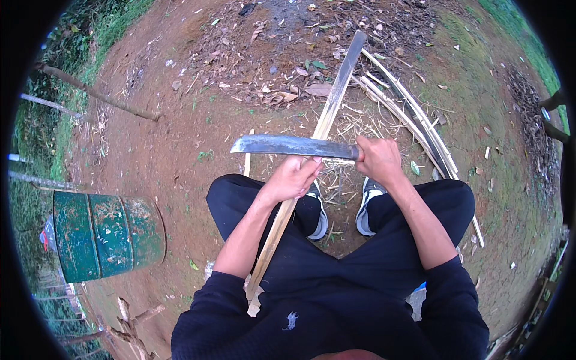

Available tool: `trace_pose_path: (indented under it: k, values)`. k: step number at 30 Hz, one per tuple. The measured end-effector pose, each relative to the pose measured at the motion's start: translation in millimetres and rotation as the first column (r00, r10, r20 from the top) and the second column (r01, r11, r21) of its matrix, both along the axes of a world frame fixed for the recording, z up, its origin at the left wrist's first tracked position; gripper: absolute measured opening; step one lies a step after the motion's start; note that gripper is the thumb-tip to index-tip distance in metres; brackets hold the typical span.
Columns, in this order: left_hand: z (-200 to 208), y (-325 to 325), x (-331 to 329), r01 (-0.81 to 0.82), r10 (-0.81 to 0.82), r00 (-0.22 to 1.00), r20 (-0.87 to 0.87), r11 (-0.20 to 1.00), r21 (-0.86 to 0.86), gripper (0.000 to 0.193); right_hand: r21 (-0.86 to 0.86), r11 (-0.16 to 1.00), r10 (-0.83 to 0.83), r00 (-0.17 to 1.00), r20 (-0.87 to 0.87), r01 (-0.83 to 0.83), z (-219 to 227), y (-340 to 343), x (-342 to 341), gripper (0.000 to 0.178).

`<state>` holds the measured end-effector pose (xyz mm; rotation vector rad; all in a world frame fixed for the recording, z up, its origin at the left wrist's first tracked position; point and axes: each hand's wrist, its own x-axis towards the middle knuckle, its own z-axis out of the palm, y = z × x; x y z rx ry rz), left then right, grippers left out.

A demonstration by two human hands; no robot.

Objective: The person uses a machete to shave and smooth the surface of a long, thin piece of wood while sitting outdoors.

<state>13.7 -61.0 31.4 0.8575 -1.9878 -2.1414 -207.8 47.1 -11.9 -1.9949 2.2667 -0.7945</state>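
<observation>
My right hand (pixel 381 161) is closed round the handle of a machete (pixel 288 144). Its long grey blade points left and lies across a bamboo strip (pixel 337 96). My left hand (pixel 294 178) is wrapped round that strip just below the blade. The strip slants from beside my left hip, over my left thigh, up to the far ground; its far end is dark and the middle is pale and shaved. Whether the blade's edge bites into the strip I cannot tell.
Several split bamboo strips (pixel 414 120) lie on the ground at the right. Pale shavings (pixel 354 123) are scattered ahead of my shoes (pixel 371 204). A green metal drum (pixel 108 236) stands at the left, near thin poles (pixel 99 91). Dry leaves (pixel 282 90) cover the far soil.
</observation>
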Motion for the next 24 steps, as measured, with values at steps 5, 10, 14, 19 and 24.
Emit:
trace_pose_path:
  k: [5, 10, 14, 19, 24]
  values:
    - [-8.3, 1.9, -0.4, 0.001, -0.001, 1.0, 0.004, 0.996, -0.093, 0.034, -0.124, 0.992, 0.022, 0.996, -0.092, -0.034, -21.0, -7.6, -17.3, 0.017]
    - [-0.1, 5.4, 10.4, -0.039, 0.041, 0.999, -0.03, 0.998, 0.042, 0.031, 0.187, 0.699, -0.709, 0.703, 0.058, 0.69, -45.3, -18.5, -119.5, 0.024]
    - [2.4, 6.6, -5.2, 0.097, -0.076, 0.986, -0.148, 0.985, 0.143, 0.03, 0.246, 0.672, -0.709, 0.512, 0.485, 0.698, -66.4, 0.1, -139.6, 0.031]
    - [-12.5, -14.9, -6.2, -0.038, 0.118, 0.958, -0.26, 0.955, 0.294, 0.03, 0.22, 0.753, -0.361, 0.11, 0.926, 0.62, -48.7, -10.4, -96.2, 0.018]
    - [2.8, -11.9, -10.1, -0.013, 0.194, 0.932, -0.305, 0.861, 0.509, 0.027, 0.098, 0.802, -0.465, 0.513, 0.721, 0.589, -16.1, 0.3, -67.4, 0.022]
